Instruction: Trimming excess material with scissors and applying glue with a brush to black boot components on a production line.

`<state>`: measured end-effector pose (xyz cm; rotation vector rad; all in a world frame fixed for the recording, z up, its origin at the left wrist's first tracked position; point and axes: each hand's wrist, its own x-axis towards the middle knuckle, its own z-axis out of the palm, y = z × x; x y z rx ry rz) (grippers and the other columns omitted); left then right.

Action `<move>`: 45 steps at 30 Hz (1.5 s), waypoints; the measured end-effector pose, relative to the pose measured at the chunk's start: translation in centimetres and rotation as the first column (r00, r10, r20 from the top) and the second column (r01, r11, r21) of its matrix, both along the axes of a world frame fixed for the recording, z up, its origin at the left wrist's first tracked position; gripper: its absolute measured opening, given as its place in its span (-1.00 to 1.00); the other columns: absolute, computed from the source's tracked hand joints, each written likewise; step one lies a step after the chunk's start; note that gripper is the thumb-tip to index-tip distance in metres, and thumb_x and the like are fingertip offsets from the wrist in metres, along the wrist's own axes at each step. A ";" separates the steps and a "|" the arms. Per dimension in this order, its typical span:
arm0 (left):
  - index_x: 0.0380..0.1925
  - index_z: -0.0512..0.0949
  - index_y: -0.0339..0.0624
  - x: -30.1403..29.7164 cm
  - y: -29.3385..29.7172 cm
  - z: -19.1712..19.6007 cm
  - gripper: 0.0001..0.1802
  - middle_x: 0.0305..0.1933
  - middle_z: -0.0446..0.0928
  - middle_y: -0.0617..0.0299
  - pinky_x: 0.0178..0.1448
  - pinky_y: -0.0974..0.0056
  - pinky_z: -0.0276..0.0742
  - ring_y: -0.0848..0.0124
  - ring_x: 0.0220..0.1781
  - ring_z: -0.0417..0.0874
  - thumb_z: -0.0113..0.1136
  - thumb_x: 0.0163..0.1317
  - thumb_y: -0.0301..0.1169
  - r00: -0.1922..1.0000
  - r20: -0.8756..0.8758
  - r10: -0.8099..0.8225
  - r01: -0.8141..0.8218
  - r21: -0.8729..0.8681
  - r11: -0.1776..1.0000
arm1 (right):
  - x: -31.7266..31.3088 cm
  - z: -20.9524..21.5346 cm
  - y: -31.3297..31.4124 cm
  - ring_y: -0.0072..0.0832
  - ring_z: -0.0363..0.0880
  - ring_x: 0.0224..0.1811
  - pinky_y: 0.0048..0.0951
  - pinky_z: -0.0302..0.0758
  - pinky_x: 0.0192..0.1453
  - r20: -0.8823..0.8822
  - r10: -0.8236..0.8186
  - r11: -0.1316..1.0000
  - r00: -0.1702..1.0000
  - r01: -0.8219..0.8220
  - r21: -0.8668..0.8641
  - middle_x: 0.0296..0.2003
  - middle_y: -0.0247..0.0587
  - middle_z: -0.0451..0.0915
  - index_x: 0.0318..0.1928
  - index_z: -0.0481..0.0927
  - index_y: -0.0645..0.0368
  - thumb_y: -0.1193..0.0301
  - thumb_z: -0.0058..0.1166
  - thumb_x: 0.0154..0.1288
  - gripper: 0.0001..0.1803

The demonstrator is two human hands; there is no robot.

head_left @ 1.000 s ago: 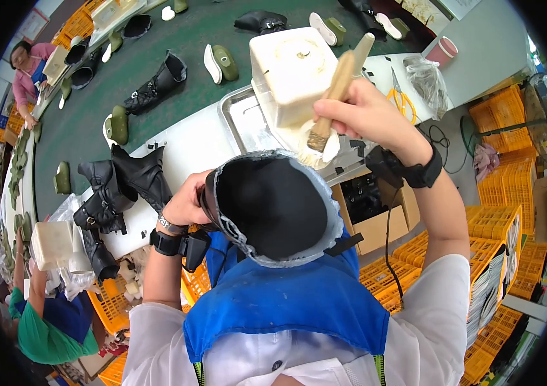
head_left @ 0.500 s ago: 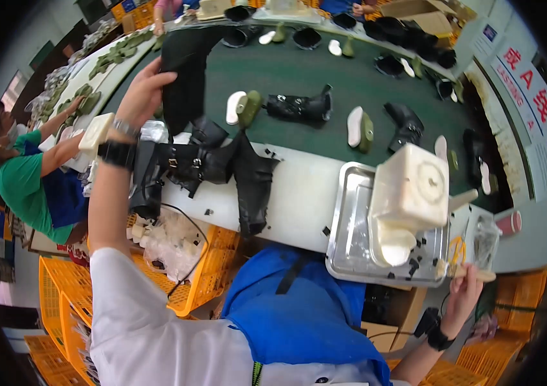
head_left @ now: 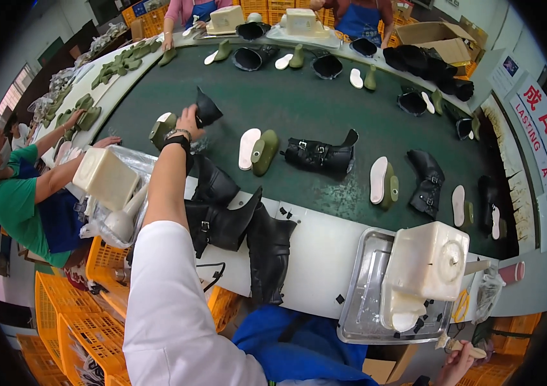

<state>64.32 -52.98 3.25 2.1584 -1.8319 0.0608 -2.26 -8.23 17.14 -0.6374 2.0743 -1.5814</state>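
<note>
My left hand (head_left: pixel 187 123) reaches out over the green belt, closed round a black boot (head_left: pixel 208 107); the flared top shows beyond the fingers, and my hand and wrist hide the rest. Left of it lie a white insole and a green shoe last (head_left: pixel 161 131). At the lower right, my right hand (head_left: pixel 457 364) is closed on the wooden handle of a brush (head_left: pixel 473 350), its head near the metal tray's corner. Black boots stand or lie on the white ledge before me, among them a buckled boot (head_left: pixel 225 225) and an upright boot (head_left: pixel 269 254).
A metal tray (head_left: pixel 358 289) carries a cream plastic container (head_left: pixel 429 260) and black scraps. Yellow scissors (head_left: pixel 460 305) lie right of it. Boots, insoles and lasts are spread over the green belt (head_left: pixel 254 100). A co-worker in green (head_left: pixel 19 206) works at the left; others stand across.
My left hand has carried the boot away from me and lowered it toward the belt. My view has shifted, bringing a second cream container into sight at left. The right hand keeps the brush.
</note>
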 end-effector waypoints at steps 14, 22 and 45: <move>0.29 -0.01 -0.02 -8.0 12.1 12.7 0.00 0.21 0.26 -0.05 0.23 0.20 0.28 0.18 0.24 0.28 0.36 -0.16 -0.38 0.800 -0.383 -0.462 0.584 0.321 0.746 | -2.7 -3.0 -1.5 -0.80 0.16 -0.67 -0.76 0.07 -0.63 0.112 0.281 0.918 0.953 -0.233 -0.322 -0.64 -0.47 0.31 -0.25 0.46 0.25 0.31 -0.13 0.35 -0.76; 0.26 0.05 0.10 -19.1 28.1 7.5 0.15 0.27 0.12 0.05 0.26 -0.01 0.13 0.03 0.30 0.12 0.46 -0.47 -0.40 0.771 0.270 -0.577 0.545 0.188 0.817 | -2.6 -4.3 0.7 -0.74 0.16 -0.70 -0.70 0.04 -0.63 0.140 0.341 0.883 0.929 -0.266 -0.386 -0.67 -0.43 0.31 -0.28 0.46 0.29 0.33 -0.14 0.34 -0.75; -0.35 0.33 -0.19 -29.8 31.2 4.6 -0.88 -0.39 0.49 0.17 -0.15 0.31 0.52 0.37 -0.36 0.55 -0.14 0.23 -0.38 -0.855 -0.517 0.047 0.033 0.036 0.999 | 4.5 -3.9 -4.3 -0.52 0.40 -0.31 -0.59 0.33 -0.14 -0.273 0.651 0.668 0.709 -0.705 -0.237 -0.28 -0.25 0.40 -0.37 0.48 0.29 0.50 -0.11 0.21 -0.88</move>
